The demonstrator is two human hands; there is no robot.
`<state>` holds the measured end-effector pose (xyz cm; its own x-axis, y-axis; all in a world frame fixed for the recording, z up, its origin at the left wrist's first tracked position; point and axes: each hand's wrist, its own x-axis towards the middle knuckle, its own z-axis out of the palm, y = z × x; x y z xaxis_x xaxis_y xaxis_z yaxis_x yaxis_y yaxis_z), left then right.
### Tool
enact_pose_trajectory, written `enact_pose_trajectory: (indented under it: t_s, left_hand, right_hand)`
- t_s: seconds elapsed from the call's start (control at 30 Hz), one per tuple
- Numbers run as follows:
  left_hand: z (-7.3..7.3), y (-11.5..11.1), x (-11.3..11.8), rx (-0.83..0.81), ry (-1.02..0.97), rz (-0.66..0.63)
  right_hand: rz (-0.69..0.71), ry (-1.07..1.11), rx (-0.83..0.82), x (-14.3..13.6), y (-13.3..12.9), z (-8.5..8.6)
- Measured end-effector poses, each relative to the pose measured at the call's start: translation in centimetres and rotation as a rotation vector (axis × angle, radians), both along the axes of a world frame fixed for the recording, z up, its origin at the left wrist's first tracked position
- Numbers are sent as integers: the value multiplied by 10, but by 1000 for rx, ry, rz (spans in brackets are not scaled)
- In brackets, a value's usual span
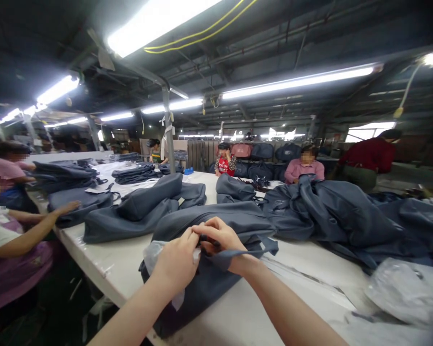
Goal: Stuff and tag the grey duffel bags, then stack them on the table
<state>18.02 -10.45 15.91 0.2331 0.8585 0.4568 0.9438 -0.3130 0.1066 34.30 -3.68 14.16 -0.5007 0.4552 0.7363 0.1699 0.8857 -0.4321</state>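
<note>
A dark blue-grey bag (pixel 209 288) lies in front of me on the white table (pixel 274 298). My left hand (pixel 178 259) is closed at the bag's near upper side, with translucent plastic (pixel 154 253) bunched beside and under it. My right hand (pixel 222 238) touches the left one at the fingertips, its fingers curled round a small dark part that I cannot make out. A blue-grey strap (pixel 225 258) runs across my right wrist and over the bag.
More dark bags (pixel 144 206) lie to the left, and a large heap (pixel 350 216) fills the right. Crumpled clear plastic (pixel 411 288) sits at the near right. A person's hand (pixel 69 207) rests on a bag at left; other people sit or stand beyond.
</note>
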Motion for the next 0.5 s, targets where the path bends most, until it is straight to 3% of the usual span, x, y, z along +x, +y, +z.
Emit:
enact_pose_trajectory:
  t_s: [0.1,0.2,0.4,0.5]
  left_hand:
    - [6,6,-1,-40,-201,-111]
    - [10,10,-1,-77,-299,-184]
    - [6,4,-6,-111,-286,-204]
    - [-1,3,-14,-71,-285,-179]
  right_hand:
    - [-92,-25,134,2,7,5]
    - [-110,-19,103,0,10,11]
    - [59,69,-67,4,6,22]
    - [168,226,-277,10,9,21]
